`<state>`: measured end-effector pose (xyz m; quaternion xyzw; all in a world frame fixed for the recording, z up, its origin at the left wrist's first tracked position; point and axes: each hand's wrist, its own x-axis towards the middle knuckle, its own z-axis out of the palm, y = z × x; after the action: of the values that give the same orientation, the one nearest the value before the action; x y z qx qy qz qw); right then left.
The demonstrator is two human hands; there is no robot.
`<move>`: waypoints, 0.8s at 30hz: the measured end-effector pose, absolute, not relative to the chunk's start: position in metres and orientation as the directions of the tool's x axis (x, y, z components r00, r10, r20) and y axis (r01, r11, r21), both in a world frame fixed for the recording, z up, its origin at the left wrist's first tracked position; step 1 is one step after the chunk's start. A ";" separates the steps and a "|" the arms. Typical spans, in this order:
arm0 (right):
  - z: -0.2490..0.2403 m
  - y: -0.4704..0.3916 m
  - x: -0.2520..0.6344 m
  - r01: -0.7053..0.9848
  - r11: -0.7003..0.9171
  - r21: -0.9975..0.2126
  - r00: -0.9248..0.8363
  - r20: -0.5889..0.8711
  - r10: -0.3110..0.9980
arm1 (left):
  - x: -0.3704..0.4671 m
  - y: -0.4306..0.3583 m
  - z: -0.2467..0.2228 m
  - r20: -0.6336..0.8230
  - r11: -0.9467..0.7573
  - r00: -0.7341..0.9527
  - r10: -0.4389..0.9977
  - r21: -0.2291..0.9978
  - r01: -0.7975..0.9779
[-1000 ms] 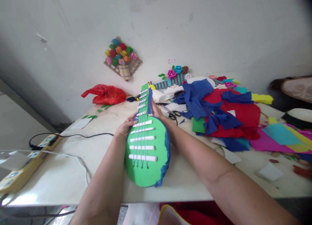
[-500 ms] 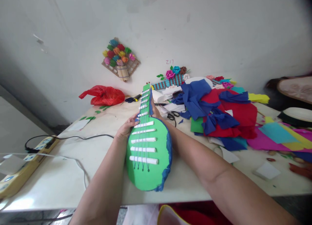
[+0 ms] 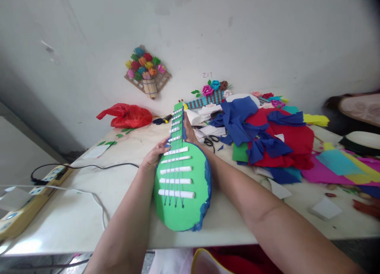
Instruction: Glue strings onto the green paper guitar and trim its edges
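Observation:
A handmade toy lute [image 3: 178,218] with a green face, blue paper sides, white paper frets and thin strings stands tilted over the table, its neck pointing away from me. My left hand [image 3: 157,152] grips the left side where neck and body meet. On the other side, my right hand [image 3: 189,129] holds the neck, its fingers mostly out of sight behind it. Blue paper along the right edge of the body overlaps the green face unevenly.
Crumpled blue and red paper [image 3: 279,143] is heaped at the right, with scissors [image 3: 211,140] beside it. A red plastic bag [image 3: 127,115] and pliers [image 3: 162,119] lie at the back. A power strip [image 3: 44,195] with cables runs along the left.
The lute has turned slightly, its body shifting a little to the right so more of the blue side shows. Both hands keep their hold.

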<state>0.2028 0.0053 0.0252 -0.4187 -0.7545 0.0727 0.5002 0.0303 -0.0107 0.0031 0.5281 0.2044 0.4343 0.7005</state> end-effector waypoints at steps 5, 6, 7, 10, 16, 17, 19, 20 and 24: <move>0.026 0.008 0.201 0.525 0.530 -0.665 0.023 0.634 0.773 | 0.031 -0.011 0.004 0.174 0.063 0.535 0.827 0.916 -0.395; 0.026 0.010 0.200 0.515 0.520 -0.681 0.034 0.623 0.782 | 0.031 -0.011 0.003 0.175 0.063 0.536 0.826 0.916 -0.395; 0.026 0.012 0.200 0.505 0.513 -0.693 0.043 0.614 0.788 | 0.031 -0.010 0.003 0.175 0.062 0.537 0.825 0.917 -0.395; 0.025 0.019 0.202 0.482 0.514 -0.710 0.061 0.612 0.788 | 0.030 -0.009 0.002 0.168 0.066 0.538 0.826 0.919 -0.389; 0.025 0.021 0.209 0.503 0.530 -0.683 0.024 0.624 0.781 | 0.029 -0.009 0.002 0.136 0.089 0.536 0.833 0.923 -0.373; 0.026 0.020 0.209 0.525 0.530 -0.666 0.012 0.629 0.778 | 0.029 -0.010 0.002 0.132 0.091 0.533 0.836 0.924 -0.372; 0.028 0.019 0.210 0.575 0.542 -0.613 -0.016 0.654 0.756 | 0.028 -0.010 0.003 0.129 0.092 0.529 0.839 0.924 -0.371; 0.028 0.020 0.211 0.600 0.552 -0.580 -0.030 0.673 0.739 | 0.028 -0.010 0.003 0.128 0.094 0.528 0.839 0.923 -0.372; 0.025 0.026 0.213 0.662 0.582 -0.472 -0.064 0.738 0.672 | 0.029 -0.010 0.004 0.131 0.091 0.523 0.842 0.921 -0.378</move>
<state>0.2132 0.0265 0.0251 -0.4570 -0.7295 0.0048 0.5090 0.0290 -0.0097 0.0037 0.5163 0.2246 0.4334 0.7037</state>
